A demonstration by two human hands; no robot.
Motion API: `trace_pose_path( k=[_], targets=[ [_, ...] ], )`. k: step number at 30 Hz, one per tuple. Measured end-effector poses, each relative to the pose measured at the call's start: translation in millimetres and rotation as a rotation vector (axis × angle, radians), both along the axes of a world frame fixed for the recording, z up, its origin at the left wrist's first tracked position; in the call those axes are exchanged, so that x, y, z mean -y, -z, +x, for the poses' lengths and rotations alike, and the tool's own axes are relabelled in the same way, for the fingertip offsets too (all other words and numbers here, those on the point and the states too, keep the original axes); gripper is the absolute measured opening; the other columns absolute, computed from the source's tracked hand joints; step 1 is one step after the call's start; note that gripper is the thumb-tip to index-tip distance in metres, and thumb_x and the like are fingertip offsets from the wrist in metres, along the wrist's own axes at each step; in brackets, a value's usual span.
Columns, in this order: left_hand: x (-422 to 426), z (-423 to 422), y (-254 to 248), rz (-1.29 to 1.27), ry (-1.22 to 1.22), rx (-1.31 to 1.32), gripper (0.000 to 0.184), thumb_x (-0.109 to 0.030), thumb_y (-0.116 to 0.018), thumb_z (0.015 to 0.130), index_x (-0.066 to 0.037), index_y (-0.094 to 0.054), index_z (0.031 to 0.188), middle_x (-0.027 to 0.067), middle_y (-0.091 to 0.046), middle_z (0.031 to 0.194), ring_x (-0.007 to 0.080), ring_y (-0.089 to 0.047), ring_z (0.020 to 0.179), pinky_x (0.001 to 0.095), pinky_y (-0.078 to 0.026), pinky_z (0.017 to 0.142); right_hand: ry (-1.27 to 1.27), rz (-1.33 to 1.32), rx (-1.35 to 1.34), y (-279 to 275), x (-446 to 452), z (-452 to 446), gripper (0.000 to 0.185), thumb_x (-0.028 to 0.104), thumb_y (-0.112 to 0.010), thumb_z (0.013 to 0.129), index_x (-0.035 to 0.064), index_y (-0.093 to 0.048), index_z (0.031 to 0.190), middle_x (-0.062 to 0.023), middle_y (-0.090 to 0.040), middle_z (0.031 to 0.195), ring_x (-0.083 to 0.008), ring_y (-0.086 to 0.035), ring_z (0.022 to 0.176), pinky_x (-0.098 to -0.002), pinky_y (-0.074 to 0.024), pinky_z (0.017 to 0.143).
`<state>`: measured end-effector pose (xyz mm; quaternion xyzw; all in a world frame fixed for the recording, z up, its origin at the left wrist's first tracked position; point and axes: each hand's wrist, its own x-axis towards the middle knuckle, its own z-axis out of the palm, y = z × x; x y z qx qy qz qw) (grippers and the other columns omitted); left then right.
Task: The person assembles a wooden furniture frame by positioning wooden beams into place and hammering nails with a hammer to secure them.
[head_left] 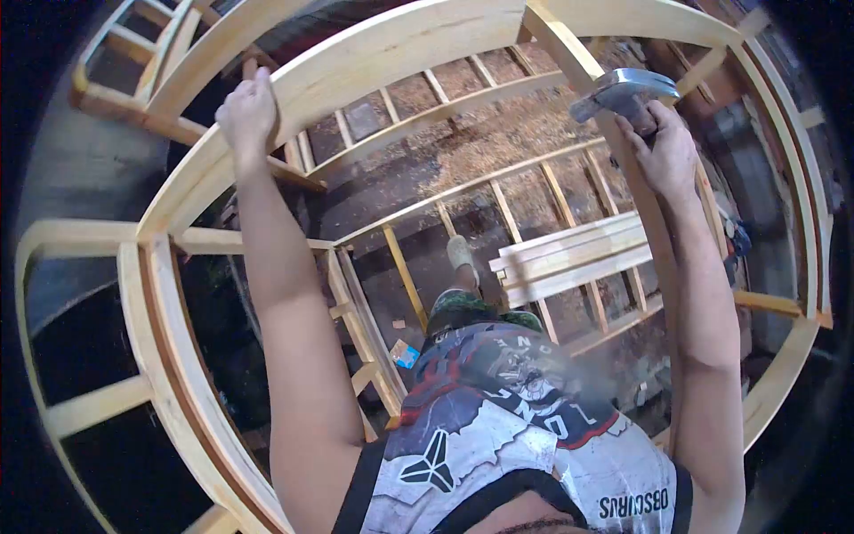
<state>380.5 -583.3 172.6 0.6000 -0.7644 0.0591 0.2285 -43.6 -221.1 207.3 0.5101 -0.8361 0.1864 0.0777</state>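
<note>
A broad pale wooden board [382,67] runs across the upper view as the frame's top edge. My left hand [247,114] is closed over it on the left side. On the right, my right hand [665,153] grips a hammer [627,89] with a shiny metal head. The hammer's handle is mostly hidden by my fingers. Its head appears in front of a wooden crosspiece [565,44] that meets the board; whether they touch, I cannot tell.
Timber framing surrounds me, including a left upright [160,329] and a right upright [792,151]. Below, several planks [574,258] lie stacked across slats. Wood shavings [498,116] cover the ground. A small blue packet [405,354] lies low beside the framing.
</note>
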Motion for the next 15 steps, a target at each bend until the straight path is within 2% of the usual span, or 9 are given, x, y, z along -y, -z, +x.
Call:
trace_pose_path(
  k=[1, 3, 4, 5, 6, 7, 9, 13, 15],
  targets=[
    [-1, -5, -3, 0.041, -0.012, 0.024, 0.062, -0.053, -0.036, 0.099, -0.005, -0.075, 0.096, 0.0254, -0.070, 0.101, 0.0460, -0.064, 0.103, 0.0517, -0.045, 0.097, -0.015, -0.020, 0.006, 6, 5, -10, 0.038, 0.035, -0.081, 0.081, 0.0029, -0.061, 0.085, -0.0173, -0.066, 0.083, -0.0341, -0.065, 0.077, -0.0422, -0.0501, 0.070],
    [16, -8, 7, 0.012, 0.025, 0.120, 0.064, -0.054, -0.032, 0.100, -0.005, -0.073, 0.102, 0.0262, -0.069, 0.103, 0.0466, -0.064, 0.103, 0.0526, -0.044, 0.099, 0.007, 0.017, 0.431, 30, 5, -42, 0.039, 0.038, -0.080, 0.082, 0.0031, -0.066, 0.094, -0.0153, -0.071, 0.093, -0.0268, -0.069, 0.086, -0.0396, -0.0522, 0.076],
    [35, 0, 22, -0.013, 0.113, 0.209, 0.057, -0.048, -0.029, 0.102, -0.009, -0.067, 0.119, 0.0242, -0.069, 0.108, 0.0462, -0.065, 0.101, 0.0540, -0.043, 0.099, 0.027, -0.045, 0.417, 40, 7, -46, 0.044, 0.039, -0.080, 0.081, 0.0035, -0.070, 0.103, -0.0139, -0.073, 0.099, -0.0218, -0.069, 0.093, -0.0376, -0.0530, 0.083],
    [38, 0, 26, -0.145, 0.269, 0.301, 0.044, -0.037, -0.033, 0.102, -0.016, -0.059, 0.129, 0.0209, -0.070, 0.107, 0.0441, -0.066, 0.098, 0.0559, -0.047, 0.092, 0.095, -0.031, 0.449, 34, 11, -44, 0.047, 0.041, -0.081, 0.080, 0.0053, -0.072, 0.108, -0.0147, -0.073, 0.102, -0.0237, -0.069, 0.098, -0.0372, -0.0526, 0.088],
    [29, -18, 15, -0.044, 0.203, 0.368, 0.035, -0.026, -0.037, 0.100, -0.020, -0.057, 0.128, 0.0178, -0.070, 0.106, 0.0407, -0.067, 0.095, 0.0562, -0.051, 0.081, 0.105, -0.069, 0.541, 43, 15, -51, 0.046, 0.040, -0.081, 0.080, 0.0044, -0.071, 0.108, -0.0151, -0.073, 0.101, -0.0241, -0.068, 0.099, -0.0387, -0.0520, 0.089],
    [38, -20, 23, -0.047, 0.191, 0.393, 0.040, -0.019, -0.036, 0.100, -0.022, -0.053, 0.137, 0.0198, -0.067, 0.108, 0.0396, -0.065, 0.100, 0.0539, -0.051, 0.083, 0.106, -0.039, 0.633, 36, 18, -51, 0.046, 0.041, -0.081, 0.081, 0.0052, -0.071, 0.109, -0.0148, -0.073, 0.102, -0.0257, -0.069, 0.098, -0.0393, -0.0524, 0.088],
    [33, -11, 24, -0.217, 0.184, 0.392, 0.033, -0.030, -0.041, 0.099, -0.014, -0.064, 0.116, 0.0174, -0.071, 0.095, 0.0408, -0.068, 0.088, 0.0549, -0.052, 0.074, 0.209, -0.013, 0.606, 23, 12, -36, 0.046, 0.043, -0.080, 0.079, 0.0081, -0.071, 0.108, -0.0150, -0.073, 0.102, -0.0277, -0.070, 0.096, -0.0413, -0.0529, 0.086],
    [14, -31, 17, -0.198, -0.024, 0.094, 0.053, -0.044, -0.042, 0.100, -0.004, -0.073, 0.087, 0.0238, -0.069, 0.082, 0.0446, -0.066, 0.080, 0.0555, -0.050, 0.075, 0.187, 0.037, 0.561, 11, 4, -30, 0.046, 0.047, -0.078, 0.080, 0.0109, -0.071, 0.109, -0.0166, -0.072, 0.098, -0.0334, -0.069, 0.097, -0.0445, -0.0521, 0.086],
    [3, -32, 17, -0.271, -0.009, 0.055, 0.052, -0.044, -0.044, 0.099, -0.001, -0.072, 0.088, 0.0250, -0.068, 0.078, 0.0459, -0.065, 0.073, 0.0560, -0.050, 0.074, 0.152, -0.042, 0.501, 17, -4, -29, 0.042, 0.045, -0.078, 0.080, 0.0064, -0.068, 0.094, -0.0164, -0.070, 0.085, -0.0307, -0.069, 0.083, -0.0434, -0.0518, 0.077]
  ],
)
